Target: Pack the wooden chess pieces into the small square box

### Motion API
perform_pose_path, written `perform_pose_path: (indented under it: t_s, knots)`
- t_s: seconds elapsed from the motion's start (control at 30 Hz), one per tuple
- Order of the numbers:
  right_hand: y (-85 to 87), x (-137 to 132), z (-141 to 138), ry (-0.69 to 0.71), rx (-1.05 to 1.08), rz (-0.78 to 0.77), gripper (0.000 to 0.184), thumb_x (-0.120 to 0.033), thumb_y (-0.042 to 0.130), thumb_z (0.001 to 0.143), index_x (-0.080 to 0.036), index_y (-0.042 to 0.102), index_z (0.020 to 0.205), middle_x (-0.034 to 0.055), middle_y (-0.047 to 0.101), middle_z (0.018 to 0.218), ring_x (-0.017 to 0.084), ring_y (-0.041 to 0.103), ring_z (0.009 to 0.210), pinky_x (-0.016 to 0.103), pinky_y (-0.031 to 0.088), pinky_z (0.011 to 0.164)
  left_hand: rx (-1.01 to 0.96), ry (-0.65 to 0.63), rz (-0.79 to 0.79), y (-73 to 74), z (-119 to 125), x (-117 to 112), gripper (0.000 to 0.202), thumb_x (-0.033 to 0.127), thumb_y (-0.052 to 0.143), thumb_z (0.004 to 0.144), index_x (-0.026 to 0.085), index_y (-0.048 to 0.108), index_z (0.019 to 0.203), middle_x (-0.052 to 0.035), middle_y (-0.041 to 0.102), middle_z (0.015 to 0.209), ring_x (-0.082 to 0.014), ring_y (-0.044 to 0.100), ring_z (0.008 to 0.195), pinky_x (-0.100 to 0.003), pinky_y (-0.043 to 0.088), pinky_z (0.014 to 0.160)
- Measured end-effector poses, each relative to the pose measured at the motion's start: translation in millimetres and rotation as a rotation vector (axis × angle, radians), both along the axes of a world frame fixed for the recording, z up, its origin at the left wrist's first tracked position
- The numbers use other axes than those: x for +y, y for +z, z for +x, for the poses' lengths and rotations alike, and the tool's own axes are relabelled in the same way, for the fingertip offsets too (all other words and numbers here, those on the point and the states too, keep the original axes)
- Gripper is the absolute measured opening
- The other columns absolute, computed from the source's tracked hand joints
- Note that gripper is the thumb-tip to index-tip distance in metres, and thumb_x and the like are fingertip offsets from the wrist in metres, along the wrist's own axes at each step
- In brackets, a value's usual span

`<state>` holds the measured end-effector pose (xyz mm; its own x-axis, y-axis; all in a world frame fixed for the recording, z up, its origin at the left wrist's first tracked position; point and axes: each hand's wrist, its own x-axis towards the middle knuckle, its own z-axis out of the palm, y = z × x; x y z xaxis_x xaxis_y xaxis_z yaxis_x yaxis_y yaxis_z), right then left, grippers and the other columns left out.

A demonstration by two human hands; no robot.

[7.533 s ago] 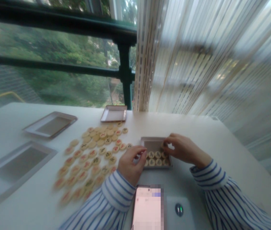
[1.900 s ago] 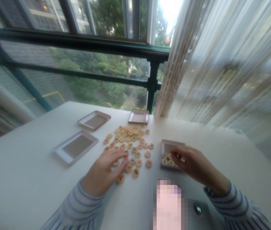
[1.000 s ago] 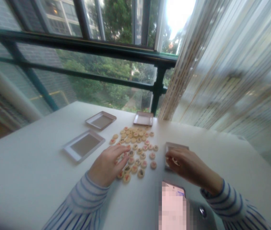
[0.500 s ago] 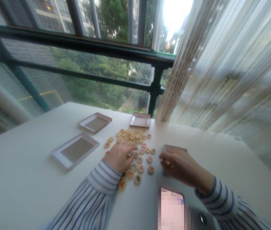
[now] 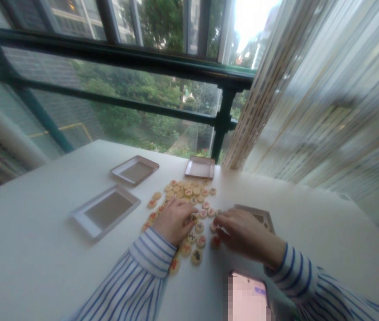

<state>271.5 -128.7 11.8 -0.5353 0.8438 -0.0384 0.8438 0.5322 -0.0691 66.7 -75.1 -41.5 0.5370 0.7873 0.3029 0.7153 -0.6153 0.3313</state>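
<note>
Round wooden Chinese chess pieces (image 5: pixel 196 256), marked in red or black, lie in a loose spread on the white table. My left hand (image 5: pixel 176 218) rests palm down over the spread, with thumb and forefinger closed on a black-marked piece (image 5: pixel 194 218). Some pieces beneath this hand are hidden. My right hand (image 5: pixel 241 232) is at the right side of the spread, fingers bent and a little apart, its fingertips beside a red-marked piece (image 5: pixel 213 227). Partly behind it is a shallow tray (image 5: pixel 270 218) with a black-marked piece (image 5: pixel 266 226) inside.
Two shallow trays stand at the left, a nearer one (image 5: pixel 92 229) and a farther one (image 5: pixel 135 171). Another small tray (image 5: pixel 200 167) is at the back edge. A phone (image 5: pixel 249 296) lies near the front. Beyond the table (image 5: pixel 42 214) are a green railing (image 5: pixel 125 55) and a curtain (image 5: pixel 310 111).
My right hand has moved left from the right tray to the pieces, uncovering a black-marked piece in that tray. My left hand's thumb and forefinger have closed on a piece. The view has shifted slightly.
</note>
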Motion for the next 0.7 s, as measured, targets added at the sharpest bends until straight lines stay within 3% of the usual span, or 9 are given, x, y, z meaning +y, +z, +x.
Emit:
perform_pose_path:
  t_s: [0.23,0.7]
  knots:
    - [-2.3,4.9,-7.9,0.003,-0.037,0.022,0.016,-0.026,0.042,0.086,-0.019,0.057,0.087,0.0039,0.065,0.085,0.016,0.057,0.075,0.026,0.032,0.061,0.011,0.011,0.0,-0.2,0.9,-1.0,0.026,0.019,0.058,0.071,0.024,0.065,0.096,-0.004,0.065,0.094,-0.0211,0.056,0.099,-0.052,0.023,0.105]
    - [-2.4,1.9,-5.7,0.005,0.001,0.032,0.014,-0.024,0.045,0.085,-0.019,0.058,0.089,0.0041,0.065,0.084,0.015,0.057,0.076,0.025,0.033,0.062,-0.005,-0.019,0.081,-4.3,-0.1,1.3,0.029,0.016,0.056,0.071,0.023,0.063,0.099,-0.0045,0.066,0.093,-0.0215,0.058,0.096,-0.052,0.027,0.103]
